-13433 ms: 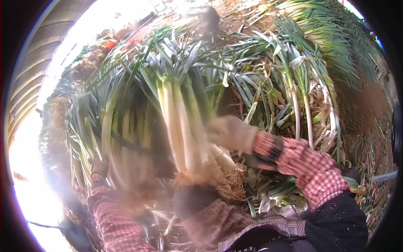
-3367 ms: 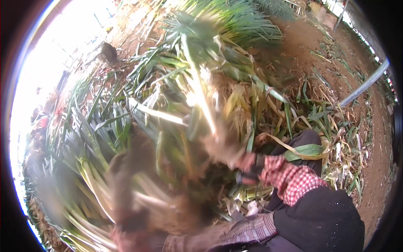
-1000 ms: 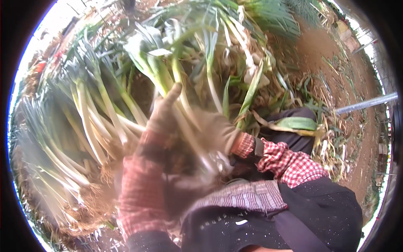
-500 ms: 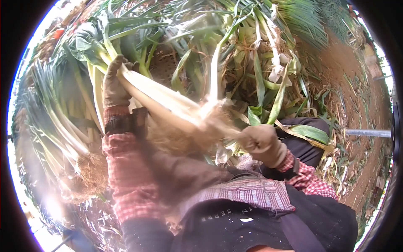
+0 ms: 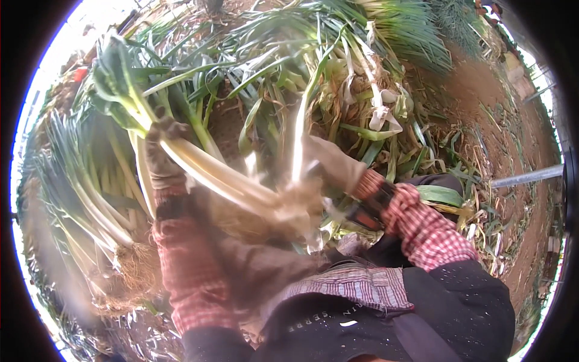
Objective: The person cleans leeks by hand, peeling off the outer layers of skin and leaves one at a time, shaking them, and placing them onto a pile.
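My left hand point(image 5: 166, 151), in a brown glove, is closed round the upper shafts of a few large green onions point(image 5: 226, 175). Their green leaves rise beyond the fist, and the white shafts slant down right to pale roots point(image 5: 295, 205) blurred by motion. My right hand point(image 5: 335, 163), also gloved, is just beyond and right of those roots, beside a thin upright white stalk point(image 5: 300, 139). Its fingertips are smeared, and whether they grip that stalk cannot be made out.
A bundle of green onions with bushy brown roots point(image 5: 137, 265) lies at the left. Loose onions and withered leaves point(image 5: 377, 90) pile up ahead. Another green bunch point(image 5: 410, 24) lies far right. Brown soil point(image 5: 494, 120) and a metal bar point(image 5: 525, 177) are at the right.
My right hand has moved from near my knee, right of the roots, to farther up and left beside the thin stalk. The onions in my left hand have dipped slightly.
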Demonstrator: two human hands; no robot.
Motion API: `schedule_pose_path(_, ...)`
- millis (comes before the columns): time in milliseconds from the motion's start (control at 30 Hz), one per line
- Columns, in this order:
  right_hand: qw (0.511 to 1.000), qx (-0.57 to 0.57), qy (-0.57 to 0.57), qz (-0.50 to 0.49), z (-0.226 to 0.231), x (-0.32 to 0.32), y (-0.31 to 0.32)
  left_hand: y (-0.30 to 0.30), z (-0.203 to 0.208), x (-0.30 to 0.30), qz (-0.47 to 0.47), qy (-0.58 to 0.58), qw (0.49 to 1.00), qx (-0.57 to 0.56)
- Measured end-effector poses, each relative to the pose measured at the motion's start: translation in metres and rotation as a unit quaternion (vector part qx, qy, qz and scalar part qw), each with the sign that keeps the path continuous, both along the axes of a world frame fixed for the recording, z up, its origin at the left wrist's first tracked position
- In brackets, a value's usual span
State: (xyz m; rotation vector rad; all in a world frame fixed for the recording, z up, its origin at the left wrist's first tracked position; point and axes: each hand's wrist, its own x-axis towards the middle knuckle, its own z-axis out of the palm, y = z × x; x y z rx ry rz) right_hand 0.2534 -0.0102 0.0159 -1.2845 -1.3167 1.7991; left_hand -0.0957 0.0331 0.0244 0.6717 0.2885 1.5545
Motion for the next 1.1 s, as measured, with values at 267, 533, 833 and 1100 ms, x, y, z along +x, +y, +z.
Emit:
schedule_pose_path(267, 0.973, 0.165, -0.159, -0.020, 0.022, -0.092, -0.018, -0.016, -0.005, 0.044, -0.381, -0.109, 0.917, -0.039)
schedule_pose_path(533, 0.929, 0.367, -0.028, 0.044, 0.005, -0.069, -0.053, -0.021, -0.038, 0.073, -0.193, 0.038, 0.966, -0.167)
schedule_pose_path(833, 0.946, 0.153, 0.269, 0.094, -0.006, -0.004, -0.110, 0.003, -0.010, 0.030, -0.172, -0.051, 0.981, -0.075)
schedule_pose_path(1100, 0.915, 0.361, -0.179, -0.012, 0.040, 0.048, -0.100, 0.011, 0.019, 0.054, 0.006, 0.138, 0.949, -0.284)
